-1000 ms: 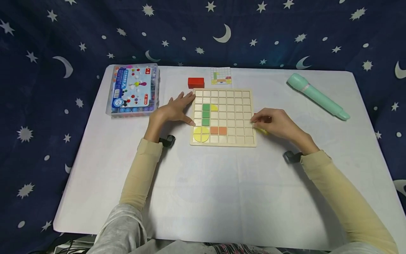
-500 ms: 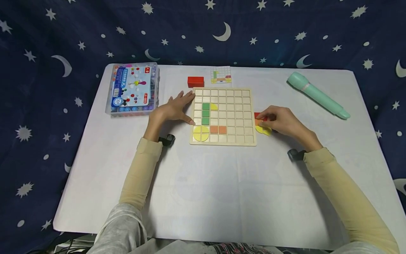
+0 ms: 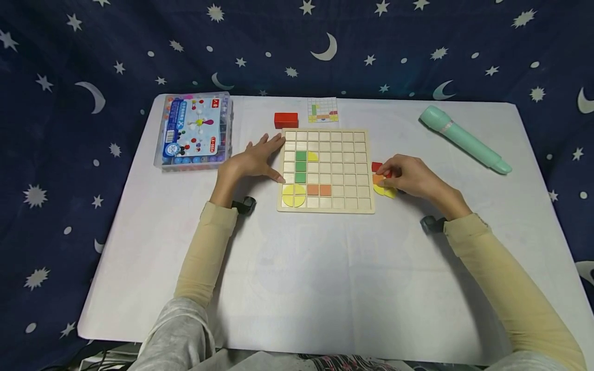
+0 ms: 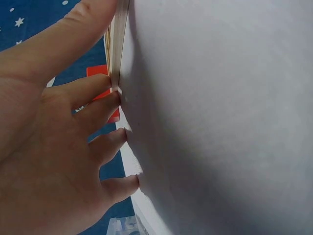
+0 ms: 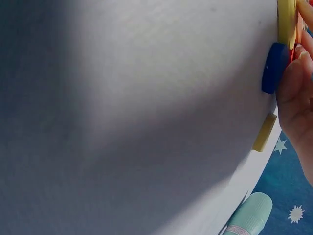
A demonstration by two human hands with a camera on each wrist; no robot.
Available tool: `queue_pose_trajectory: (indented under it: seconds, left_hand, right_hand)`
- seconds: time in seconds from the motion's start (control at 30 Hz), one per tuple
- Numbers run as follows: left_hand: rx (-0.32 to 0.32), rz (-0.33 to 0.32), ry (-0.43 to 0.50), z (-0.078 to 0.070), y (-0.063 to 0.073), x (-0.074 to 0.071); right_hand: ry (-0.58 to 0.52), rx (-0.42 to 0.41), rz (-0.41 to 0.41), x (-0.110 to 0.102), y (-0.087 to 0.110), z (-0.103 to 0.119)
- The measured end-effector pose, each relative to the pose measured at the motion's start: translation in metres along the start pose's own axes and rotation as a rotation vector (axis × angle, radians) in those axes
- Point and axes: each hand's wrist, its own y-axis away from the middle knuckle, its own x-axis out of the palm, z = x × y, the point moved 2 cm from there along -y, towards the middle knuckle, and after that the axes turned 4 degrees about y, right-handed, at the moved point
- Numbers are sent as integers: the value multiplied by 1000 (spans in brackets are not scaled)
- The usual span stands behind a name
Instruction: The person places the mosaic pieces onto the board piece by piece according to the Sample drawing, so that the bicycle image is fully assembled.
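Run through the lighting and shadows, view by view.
Head view: bright, fairly even light on the white tabletop, with soft shadows along the inner sides of the left sleeve and right sleeve; left wrist view: a broad, soft-edged shadow beside the left hand; right wrist view: dimmer, darkest toward the left edge, lighter near the top.

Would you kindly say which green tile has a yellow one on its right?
The top green tile: the yellow tile adjoins its right side; the two below have bare squares there.
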Motion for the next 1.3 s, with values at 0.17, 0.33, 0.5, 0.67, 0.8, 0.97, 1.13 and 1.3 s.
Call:
queue_pose_trajectory:
  seconds: [0.17, 0.33, 0.5, 0.67, 0.8, 0.97, 1.13, 1.3]
  left_hand:
    - [1, 0, 2, 0, 0, 0]
    - [1, 0, -6, 0, 0, 0]
    - [0, -2, -6, 1, 0, 0]
    - [4, -5, -14, 2, -2, 0]
    - [7, -8, -11, 2, -2, 0]
    - [1, -8, -9, 1, -2, -1]
    - [-1, -6, -2, 1, -2, 0]
    - [1, -7, 3, 2, -1, 0]
  right_hand:
    - [-16, 26, 4, 0, 0, 0]
    - [-4, 20, 10, 1, 1, 3]
    - [-24, 9, -4, 0, 3, 4]
    - [-70, 5, -16, -3, 3, 5]
    - [-130, 8, -8, -3, 4, 7]
    - [-238, 5, 12, -1, 2, 12]
    - [-329, -22, 64, 5, -2, 21]
    - [-376, -50, 130, 10, -6, 29]
